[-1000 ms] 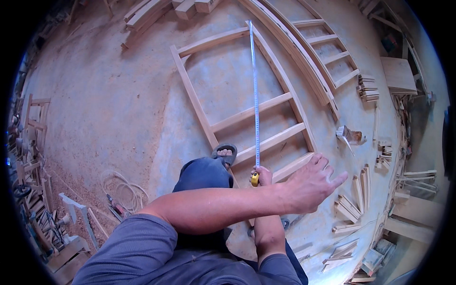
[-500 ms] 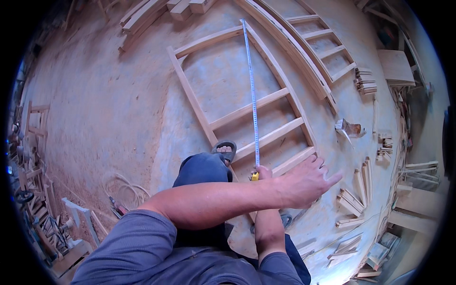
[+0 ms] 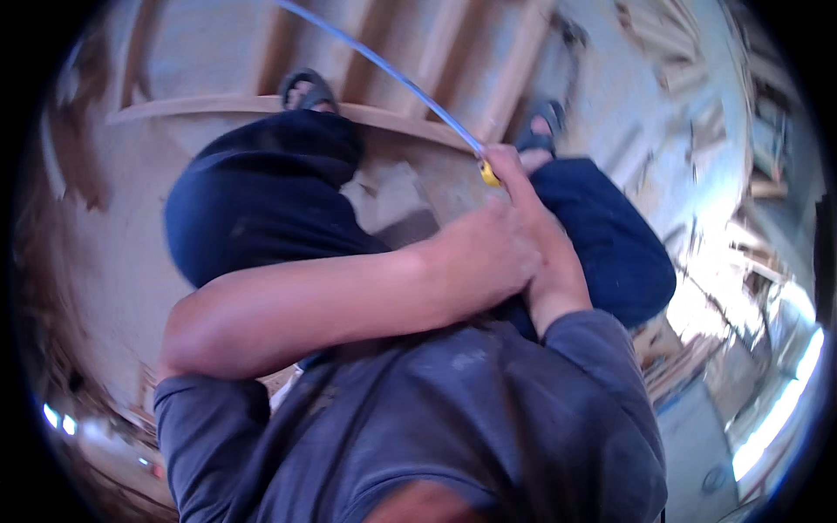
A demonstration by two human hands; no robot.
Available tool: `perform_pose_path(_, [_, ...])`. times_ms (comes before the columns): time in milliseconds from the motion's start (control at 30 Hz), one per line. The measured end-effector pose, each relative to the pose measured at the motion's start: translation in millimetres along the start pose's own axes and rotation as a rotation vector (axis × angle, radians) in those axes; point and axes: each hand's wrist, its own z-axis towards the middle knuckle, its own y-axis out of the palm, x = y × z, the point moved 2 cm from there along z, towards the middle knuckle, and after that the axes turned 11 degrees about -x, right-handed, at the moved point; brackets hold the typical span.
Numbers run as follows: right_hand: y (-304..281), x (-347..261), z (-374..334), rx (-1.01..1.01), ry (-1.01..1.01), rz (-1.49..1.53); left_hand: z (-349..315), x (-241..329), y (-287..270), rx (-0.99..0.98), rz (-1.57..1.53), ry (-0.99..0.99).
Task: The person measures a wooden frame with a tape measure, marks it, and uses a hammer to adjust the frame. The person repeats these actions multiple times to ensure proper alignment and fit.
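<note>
My right hand (image 3: 513, 172) is closed around a yellow tape measure (image 3: 490, 175), just above the near side of a wooden frame (image 3: 401, 123). From it the pale blade (image 3: 384, 64) runs out over the frame and past the upper edge of the picture. My left arm reaches across my body. The left hand (image 3: 493, 253) lies against or just over my right wrist and forearm; its fingers look bent but are smeared by motion. Whether it holds anything is not visible.
My sandalled feet stand at the frame, the left foot (image 3: 307, 91) on or beside its near rail and the right foot (image 3: 542, 126) by its right end. Wood pieces (image 3: 658, 39) lie on the floor at the upper right. Much of the surroundings is blurred.
My view has swung and tilted down towards my body, so the frame now sits at the top. My left hand, earlier out to the right with fingers apart, has come back to my right forearm.
</note>
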Motion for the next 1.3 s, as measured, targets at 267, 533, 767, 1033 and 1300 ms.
perform_pose_path(267, [26.3, 45.3, -38.0, 0.176, 0.226, -0.243, 10.7, 9.3, 9.7, -0.274, 0.134, 0.026])
perform_pose_path(533, [20.3, 55.7, -19.9, 0.228, 0.313, -0.108, 30.1, 4.6, 16.0, -0.343, 0.139, 0.001])
perform_pose_path(767, [5.7, 56.4, -6.3, 0.166, 0.337, -0.111, 43.7, -3.5, 14.8, -0.342, 0.147, -0.055])
perform_pose_path(1033, [-0.9, 51.5, -14.6, 0.156, 0.286, -0.051, 55.9, -6.4, 18.0, -0.338, 0.136, -0.063])
perform_pose_path(1300, [-6.9, 49.8, -13.5, 0.104, 0.298, -0.014, 59.8, -12.1, 18.4, -0.337, 0.094, -0.071])
